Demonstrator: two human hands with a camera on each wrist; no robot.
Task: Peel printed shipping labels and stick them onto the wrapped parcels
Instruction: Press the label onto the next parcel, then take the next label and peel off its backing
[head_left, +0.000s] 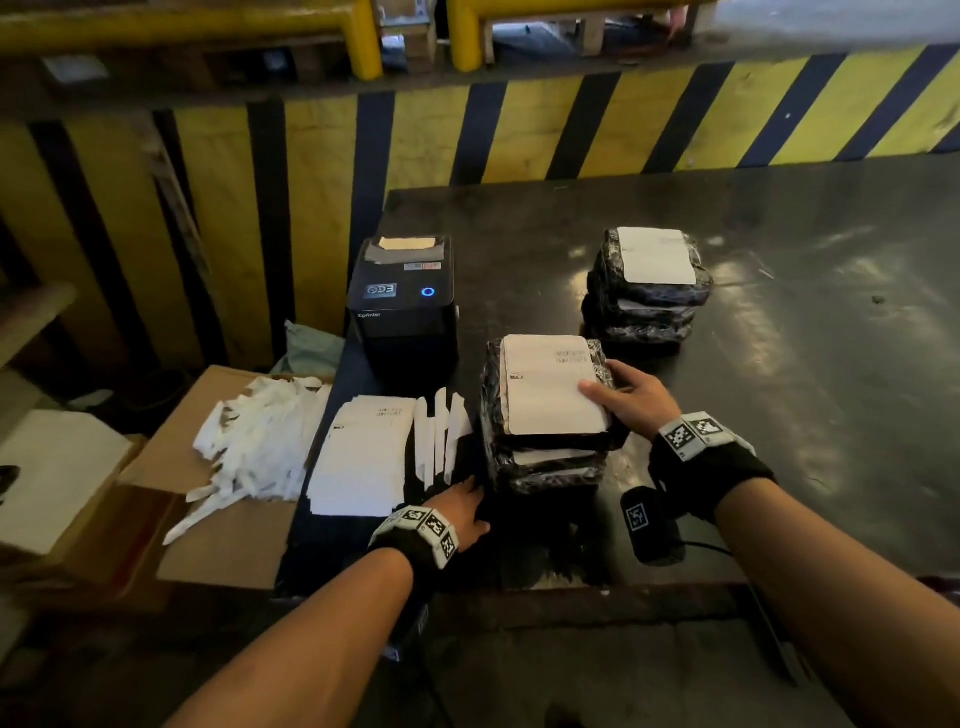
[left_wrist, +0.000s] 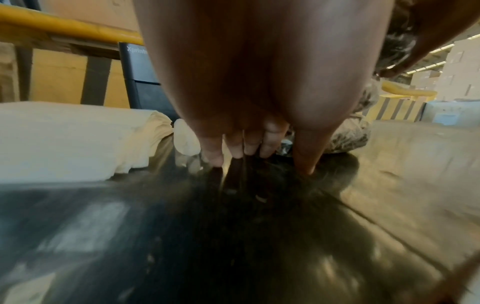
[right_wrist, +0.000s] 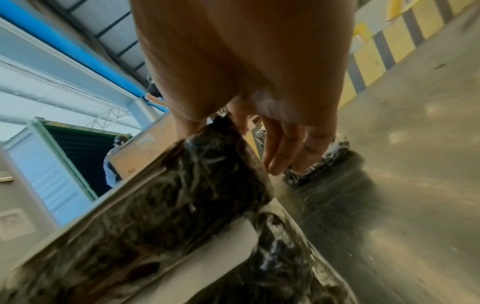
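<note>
arms: bare, no sleeves | left hand (head_left: 462, 512): bare; black wrist strap under a grey band of black-and-white square markers | right hand (head_left: 631, 397): same strap and marker band | gloves: none

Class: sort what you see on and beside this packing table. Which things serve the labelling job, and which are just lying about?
Job: label printer, loose labels, near parcel stack, far parcel stack, peeled backing strips.
Lying about: cardboard box, green cloth.

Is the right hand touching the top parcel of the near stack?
Touching. Head view shows the right hand with thumb on the label and fingers wrapped round the top parcel's right edge.
</note>
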